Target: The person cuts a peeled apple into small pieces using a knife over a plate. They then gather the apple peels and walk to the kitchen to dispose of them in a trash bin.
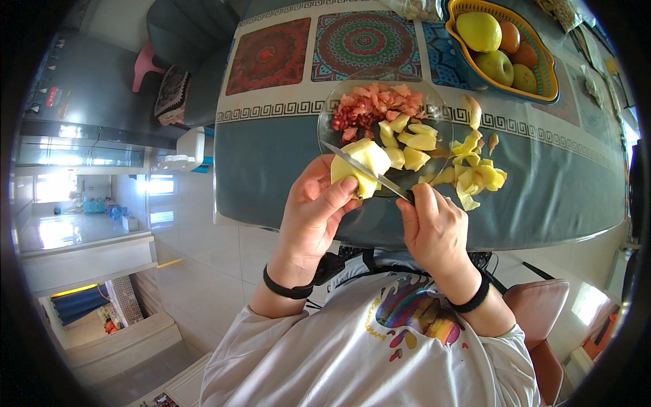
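My left hand (319, 203) holds a peeled, partly cut apple (362, 158) above the near left rim of a clear glass plate (325, 114). In my right hand (436, 221) is the dark handle of a knife (389, 184), its blade lying across the apple's face. On the plate are pale apple chunks (417, 145), pink citrus pulp pieces (389, 99) and red pomegranate seeds (347, 118). Curled fruit peels (478, 175) are heaped on the table just right of the plate.
A yellow-and-blue plastic basket (549, 81) of apples and orange-coloured fruits stands at the back right. Patterned cloth (269, 56) and a grey-green cover (264, 168) lie over the table (549, 213). A pink chair (539, 310) is behind me on the right.
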`<state>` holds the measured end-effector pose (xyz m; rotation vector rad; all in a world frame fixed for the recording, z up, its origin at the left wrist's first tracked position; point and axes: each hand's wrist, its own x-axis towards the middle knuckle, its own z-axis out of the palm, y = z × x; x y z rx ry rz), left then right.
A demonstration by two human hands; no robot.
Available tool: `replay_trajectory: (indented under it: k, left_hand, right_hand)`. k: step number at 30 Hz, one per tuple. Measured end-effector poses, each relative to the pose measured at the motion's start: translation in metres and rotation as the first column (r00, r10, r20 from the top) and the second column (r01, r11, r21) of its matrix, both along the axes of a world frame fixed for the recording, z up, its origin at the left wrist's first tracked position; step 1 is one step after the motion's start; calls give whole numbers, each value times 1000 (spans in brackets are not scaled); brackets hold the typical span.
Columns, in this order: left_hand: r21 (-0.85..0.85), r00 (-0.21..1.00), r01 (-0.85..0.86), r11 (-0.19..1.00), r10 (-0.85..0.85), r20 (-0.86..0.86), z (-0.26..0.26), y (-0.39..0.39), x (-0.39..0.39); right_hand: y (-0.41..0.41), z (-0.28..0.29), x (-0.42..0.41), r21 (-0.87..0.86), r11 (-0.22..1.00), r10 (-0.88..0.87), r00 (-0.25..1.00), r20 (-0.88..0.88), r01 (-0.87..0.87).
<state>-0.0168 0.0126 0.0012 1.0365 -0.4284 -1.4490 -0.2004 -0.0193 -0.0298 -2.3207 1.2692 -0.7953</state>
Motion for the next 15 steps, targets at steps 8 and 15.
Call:
replay_trajectory:
  k: [8, 15]
  left_hand:
    - [-148, 928, -13, 989, 67, 367, 0, 3, -7]
    - [-90, 933, -6, 996, 38, 358, -1, 2, -2]
  right_hand:
    - [3, -3, 4, 61, 998, -3, 999, 38, 0]
    - [9, -6, 6, 357, 931, -2, 973, 229, -82]
